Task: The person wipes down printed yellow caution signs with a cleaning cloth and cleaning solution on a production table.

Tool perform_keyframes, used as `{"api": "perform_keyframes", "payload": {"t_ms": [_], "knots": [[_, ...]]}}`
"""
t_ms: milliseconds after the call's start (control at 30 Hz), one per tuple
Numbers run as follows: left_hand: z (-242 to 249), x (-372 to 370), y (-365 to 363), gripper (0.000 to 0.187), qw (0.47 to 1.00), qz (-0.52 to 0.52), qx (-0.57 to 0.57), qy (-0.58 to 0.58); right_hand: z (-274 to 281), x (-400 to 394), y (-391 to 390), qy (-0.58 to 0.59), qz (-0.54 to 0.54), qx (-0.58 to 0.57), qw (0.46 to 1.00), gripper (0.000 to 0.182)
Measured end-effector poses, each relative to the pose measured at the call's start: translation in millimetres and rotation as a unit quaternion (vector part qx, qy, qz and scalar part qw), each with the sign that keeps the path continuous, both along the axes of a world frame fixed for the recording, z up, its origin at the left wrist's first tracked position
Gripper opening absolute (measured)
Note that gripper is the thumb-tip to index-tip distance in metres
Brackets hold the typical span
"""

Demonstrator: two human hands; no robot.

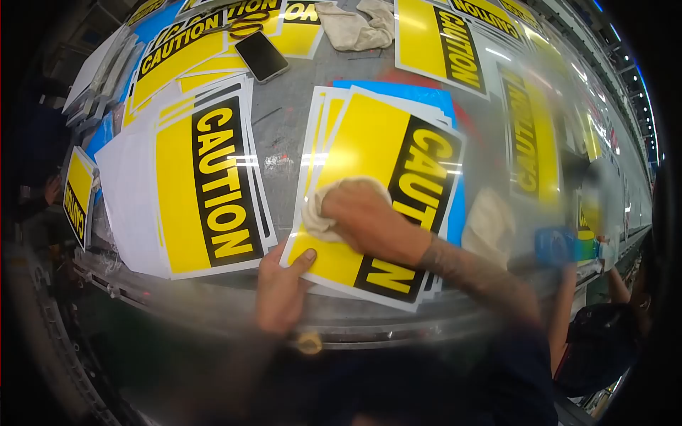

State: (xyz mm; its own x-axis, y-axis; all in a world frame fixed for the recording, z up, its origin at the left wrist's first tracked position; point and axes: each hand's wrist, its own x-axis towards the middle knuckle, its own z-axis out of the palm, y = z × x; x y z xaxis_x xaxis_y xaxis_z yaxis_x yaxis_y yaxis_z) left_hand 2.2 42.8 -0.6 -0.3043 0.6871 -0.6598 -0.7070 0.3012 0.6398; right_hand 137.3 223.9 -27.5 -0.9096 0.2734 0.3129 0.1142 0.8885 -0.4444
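Note:
A yellow, black and white caution sign (pixel 362 149) lies on top of a stack of similar signs, with a blue sheet (pixel 433 99) showing under the stack. My right hand (pixel 373 216) is closed on a white cloth (pixel 320 213) and presses it against the sign's yellow part. With my left hand (pixel 284 284) I grip the sign's lower left corner, thumb on top and the other fingers hidden beneath. Just left of this stack lies another stack of caution signs (pixel 177 170).
A phone (pixel 261 58) and a crumpled cloth (pixel 355 25) lie at the back. Another cloth (pixel 489 224) is right of my forearm. More signs (pixel 447 42) cover the table (pixel 291 113). A co-worker (pixel 600 341) stands at the right; another person's hand (pixel 52 189) shows at far left.

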Motion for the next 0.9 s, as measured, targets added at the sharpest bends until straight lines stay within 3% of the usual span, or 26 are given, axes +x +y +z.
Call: {"api": "perform_keyframes", "payload": {"t_ms": [100, 167, 233, 300, 367, 433, 467, 533, 567, 633, 667, 700, 767, 833, 900], "knots": [[0, 3, -1, 0.043, 0.999, 0.031, 0.027, -0.008, -2, -1, 41, 0.045, -0.09, 0.039, 0.994, 0.022], [-6, 0, -9, 0.045, 0.979, 0.089, 0.145, -0.108, -3, -5, 51, 0.054, -0.14, 0.052, 0.987, 0.024], [12, 10, -17, 0.058, 0.972, 0.045, 0.175, -0.147, -12, -11, 48, 0.064, -0.157, 0.052, 0.984, 0.028], [-10, 9, -27, 0.054, 0.973, -0.023, 0.167, -0.158, -25, -13, 55, 0.042, -0.132, 0.098, 0.986, 0.034], [-30, 7, -22, 0.046, 0.984, -0.123, 0.126, 0.02, 14, -5, 43, 0.091, -0.138, 0.056, 0.985, 0.036], [-38, 6, -16, 0.037, 0.977, -0.157, 0.099, 0.104, 7, -1, 31, 0.135, -0.093, 0.102, 0.981, 0.035], [-37, 7, -14, 0.035, 0.985, -0.129, 0.084, 0.079, -15, 0, 8, 0.068, -0.074, 0.05, 0.994, 0.033], [-37, 9, -11, 0.032, 0.996, -0.066, 0.055, 0.031, -13, 17, -15, 0.083, -0.008, 0.007, 0.997, 0.029], [-36, 13, -8, 0.033, 0.998, 0.002, 0.046, -0.051, 5, 35, -25, 0.162, 0.039, 0.014, 0.986, 0.026], [-36, 16, -10, 0.034, 0.998, -0.04, 0.055, 0.0, -32, 59, 27, 0.035, -0.033, -0.006, 0.999, 0.023], [-36, 17, -12, 0.035, 0.996, -0.06, 0.06, 0.025, -16, 79, 52, 0.088, -0.083, 0.018, 0.992, 0.025], [-26, 23, -9, 0.034, 0.997, -0.005, 0.055, -0.047, -39, 92, 81, 0.054, -0.158, 0.058, 0.984, 0.024], [-17, 21, -10, 0.032, 0.997, -0.008, 0.06, -0.054, -15, 79, 37, -0.003, -0.161, -0.017, 0.987, 0.022], [-9, 26, -1, 0.031, 0.997, 0.002, 0.049, -0.054, 11, 64, -34, 0.11, -0.024, -0.035, 0.993, 0.022], [-4, 28, 2, 0.03, 0.998, -0.004, 0.044, -0.049, -6, 71, 1, 0.107, -0.031, -0.027, 0.993, 0.023]]}}
